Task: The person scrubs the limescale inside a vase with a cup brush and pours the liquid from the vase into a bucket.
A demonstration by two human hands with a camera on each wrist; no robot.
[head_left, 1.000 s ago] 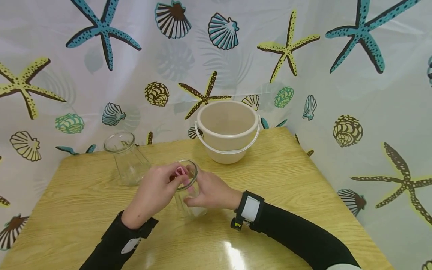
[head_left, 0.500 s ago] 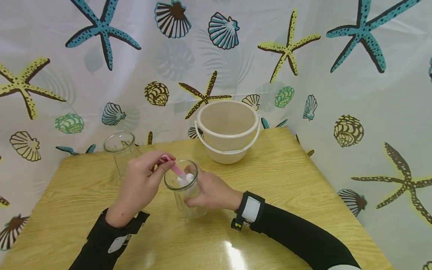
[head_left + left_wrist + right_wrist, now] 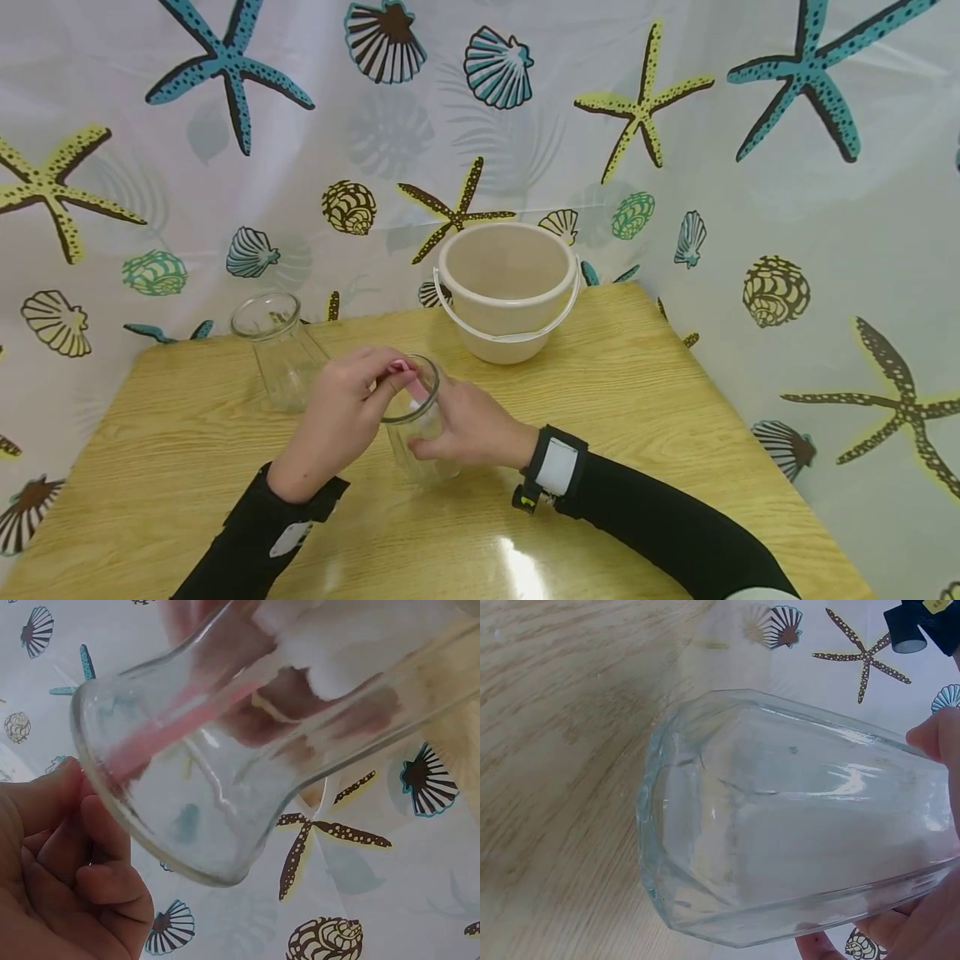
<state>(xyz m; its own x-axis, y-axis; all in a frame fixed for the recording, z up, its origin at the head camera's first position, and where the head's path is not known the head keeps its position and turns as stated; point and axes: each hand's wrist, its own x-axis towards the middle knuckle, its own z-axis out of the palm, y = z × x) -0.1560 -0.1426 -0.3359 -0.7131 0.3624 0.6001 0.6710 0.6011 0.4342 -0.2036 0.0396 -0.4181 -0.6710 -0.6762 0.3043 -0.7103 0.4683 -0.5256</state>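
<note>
My left hand [image 3: 337, 421] pinches the pink handle of a bottle brush [image 3: 417, 390] at the mouth of a clear glass vase [image 3: 423, 471]. In the left wrist view, the pink handle [image 3: 161, 739] runs through the flared mouth, and the white head [image 3: 341, 664] sits deeper inside the glass. My right hand [image 3: 480, 425] grips the vase around its neck from the right, thumb on the near side. The right wrist view shows the faceted lower body of the vase [image 3: 780, 825], tilted, with its base toward the wooden table [image 3: 562, 780].
A second clear glass vase [image 3: 285, 371] stands at the back left of the table [image 3: 600, 400]. Behind my hands is a beige bucket [image 3: 502, 325] with its white handle lowered in front. A curtain with starfish and shells [image 3: 540, 142] hangs along the back and right edges.
Half a second ago my left hand drew the brush up and left until its white head showed at the rim; now it has pushed back inside. The right hand and vase stay put.
</note>
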